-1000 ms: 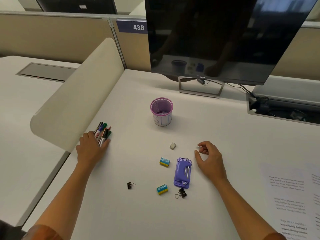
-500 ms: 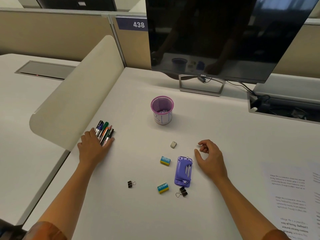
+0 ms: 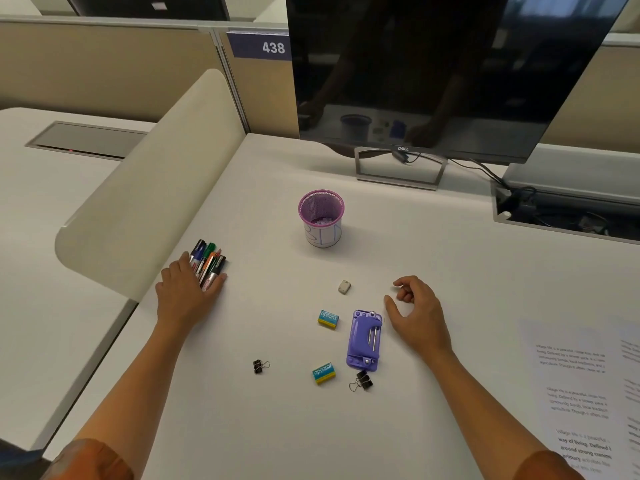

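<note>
The left grip lies palm-down on the white table, fingers fairly straight, with forefinger and thumb on either side of the near ends of a bundle of coloured felt-tip markers. It seems to bracket them rather than clasp them, though at this size I cannot be sure the thumb is not pressing in. The markers lie side by side, flat on the table, caps pointing away, close to the curved cream divider panel. The right grip rests loosely curled and holds nothing I can make out, just beside a purple plastic hole punch. Further out stands a purple wire-mesh pen cup, upright and well apart from the markers. Between cup and punch lie a small worn white eraser and a blue-and-yellow boxed eraser. This looks like the gathering step — the markers herded together but not lifted. The next move likely calls for closing fingers and thumb round the whole bundle so none rolls free, then carrying it across to the cup and tipping it upright over the rim.
</note>
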`<move>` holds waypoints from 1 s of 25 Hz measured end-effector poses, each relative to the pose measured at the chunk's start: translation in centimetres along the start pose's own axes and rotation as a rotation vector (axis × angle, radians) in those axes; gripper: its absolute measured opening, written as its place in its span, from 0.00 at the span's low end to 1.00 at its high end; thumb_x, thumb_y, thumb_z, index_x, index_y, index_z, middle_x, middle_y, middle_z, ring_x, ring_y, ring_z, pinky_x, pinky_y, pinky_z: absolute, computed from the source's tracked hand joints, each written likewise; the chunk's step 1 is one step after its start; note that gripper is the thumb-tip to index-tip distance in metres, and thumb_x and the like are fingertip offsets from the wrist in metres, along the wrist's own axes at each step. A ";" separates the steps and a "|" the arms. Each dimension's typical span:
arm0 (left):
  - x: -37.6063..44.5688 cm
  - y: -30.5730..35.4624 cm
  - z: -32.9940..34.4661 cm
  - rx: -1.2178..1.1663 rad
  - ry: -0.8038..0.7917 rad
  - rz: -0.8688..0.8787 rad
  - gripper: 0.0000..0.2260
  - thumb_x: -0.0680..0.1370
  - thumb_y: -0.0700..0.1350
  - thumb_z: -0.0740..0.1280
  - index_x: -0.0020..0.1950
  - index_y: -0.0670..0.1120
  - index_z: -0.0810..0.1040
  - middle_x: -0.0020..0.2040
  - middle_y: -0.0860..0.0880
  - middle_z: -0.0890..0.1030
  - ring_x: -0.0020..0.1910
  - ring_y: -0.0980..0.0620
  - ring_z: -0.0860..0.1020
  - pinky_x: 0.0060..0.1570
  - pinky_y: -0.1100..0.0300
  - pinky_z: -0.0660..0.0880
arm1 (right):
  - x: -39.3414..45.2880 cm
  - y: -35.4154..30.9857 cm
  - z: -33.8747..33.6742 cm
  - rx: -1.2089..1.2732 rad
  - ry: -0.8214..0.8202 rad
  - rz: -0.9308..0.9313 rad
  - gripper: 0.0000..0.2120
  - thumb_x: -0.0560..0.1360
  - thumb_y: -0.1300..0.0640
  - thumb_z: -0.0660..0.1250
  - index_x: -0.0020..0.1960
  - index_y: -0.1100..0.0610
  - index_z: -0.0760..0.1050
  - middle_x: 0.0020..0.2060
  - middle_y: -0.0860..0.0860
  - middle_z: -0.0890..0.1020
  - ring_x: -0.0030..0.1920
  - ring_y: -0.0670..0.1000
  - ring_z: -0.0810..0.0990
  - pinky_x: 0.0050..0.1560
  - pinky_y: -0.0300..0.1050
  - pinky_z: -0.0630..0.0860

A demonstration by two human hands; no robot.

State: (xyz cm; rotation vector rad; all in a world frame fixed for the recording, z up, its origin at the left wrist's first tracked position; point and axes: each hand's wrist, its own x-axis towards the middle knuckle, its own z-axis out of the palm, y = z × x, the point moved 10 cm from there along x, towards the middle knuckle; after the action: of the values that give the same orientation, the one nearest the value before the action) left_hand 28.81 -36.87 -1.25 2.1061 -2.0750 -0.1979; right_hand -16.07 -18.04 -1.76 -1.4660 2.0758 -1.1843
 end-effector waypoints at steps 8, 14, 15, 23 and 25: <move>-0.3 -0.5 -0.3 -0.023 0.014 -0.021 0.44 0.72 0.70 0.64 0.76 0.41 0.59 0.67 0.38 0.73 0.65 0.35 0.70 0.60 0.35 0.68 | -0.1 -0.1 0.0 0.006 0.003 -0.004 0.12 0.73 0.56 0.73 0.52 0.49 0.74 0.38 0.45 0.75 0.44 0.46 0.77 0.45 0.39 0.76; -0.9 0.6 -1.0 0.020 0.072 0.011 0.44 0.70 0.72 0.57 0.75 0.44 0.59 0.71 0.38 0.68 0.69 0.36 0.65 0.66 0.32 0.61 | -0.2 0.1 0.1 -0.002 -0.007 0.002 0.11 0.73 0.53 0.73 0.53 0.48 0.73 0.39 0.44 0.75 0.44 0.46 0.77 0.44 0.36 0.74; -1.2 1.0 -1.1 0.019 0.087 0.022 0.43 0.70 0.72 0.57 0.75 0.45 0.59 0.72 0.38 0.67 0.70 0.36 0.64 0.67 0.32 0.59 | -0.2 0.1 0.1 -0.004 -0.008 0.001 0.12 0.73 0.53 0.73 0.53 0.48 0.73 0.39 0.44 0.75 0.44 0.46 0.77 0.43 0.35 0.74; -6.9 5.3 -1.5 -0.061 0.117 0.069 0.37 0.74 0.65 0.63 0.75 0.44 0.62 0.74 0.41 0.65 0.75 0.41 0.61 0.72 0.39 0.55 | -0.2 0.1 0.2 -0.018 -0.016 0.004 0.11 0.74 0.52 0.73 0.53 0.49 0.73 0.39 0.46 0.75 0.43 0.47 0.76 0.43 0.37 0.75; -10.0 8.5 -1.0 -0.157 0.072 0.200 0.34 0.75 0.65 0.64 0.74 0.46 0.64 0.74 0.43 0.66 0.75 0.43 0.61 0.73 0.41 0.53 | -0.3 0.0 0.1 -0.019 -0.019 0.000 0.11 0.74 0.51 0.72 0.53 0.49 0.73 0.39 0.46 0.75 0.43 0.47 0.76 0.43 0.38 0.75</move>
State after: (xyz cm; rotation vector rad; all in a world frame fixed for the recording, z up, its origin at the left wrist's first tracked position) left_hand 20.53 -26.91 1.25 1.7772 -2.1350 -0.2446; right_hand -15.84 -17.84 -1.90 -1.4800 2.0802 -1.1485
